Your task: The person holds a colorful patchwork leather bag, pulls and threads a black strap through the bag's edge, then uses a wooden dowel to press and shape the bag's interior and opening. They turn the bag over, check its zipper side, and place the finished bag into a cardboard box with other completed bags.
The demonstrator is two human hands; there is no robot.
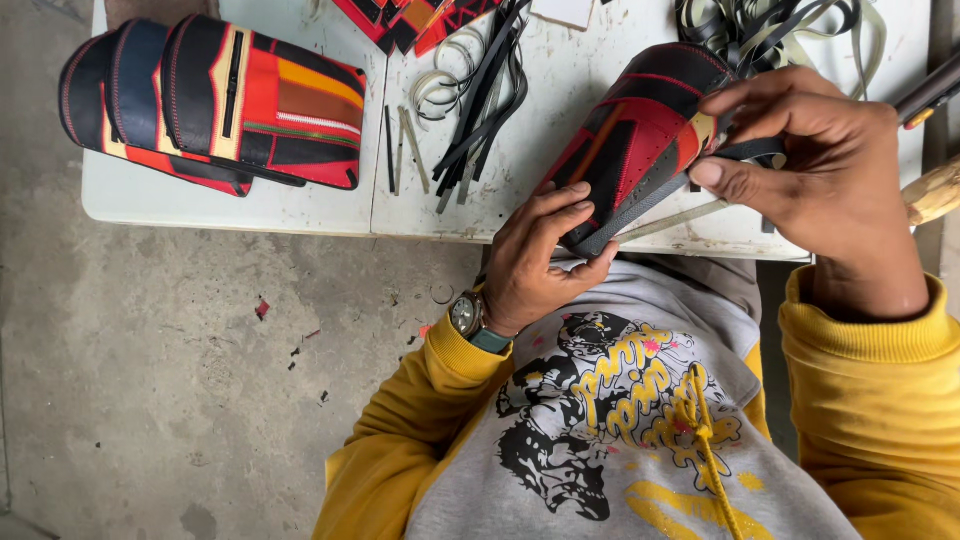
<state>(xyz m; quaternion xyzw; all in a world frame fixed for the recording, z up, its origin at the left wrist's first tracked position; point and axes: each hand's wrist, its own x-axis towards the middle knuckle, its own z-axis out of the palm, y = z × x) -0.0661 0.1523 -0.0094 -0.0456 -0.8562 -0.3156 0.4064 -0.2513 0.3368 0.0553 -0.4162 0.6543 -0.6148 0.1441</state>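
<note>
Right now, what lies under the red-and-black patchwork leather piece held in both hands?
Under the patchwork leather piece shows the scuffed white table and a pale strip poking out beneath it. The left hand and right hand cover its edges; anything else below is hidden.

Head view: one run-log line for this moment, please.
left hand: holds patchwork piece lower end | right hand: pinches black strip at its edge | white table: finished pieces

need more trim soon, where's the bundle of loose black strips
In the head view the loose black strips lie on the white table at top centre, between the stack of finished patchwork pieces on the left and the held patchwork piece.
</note>
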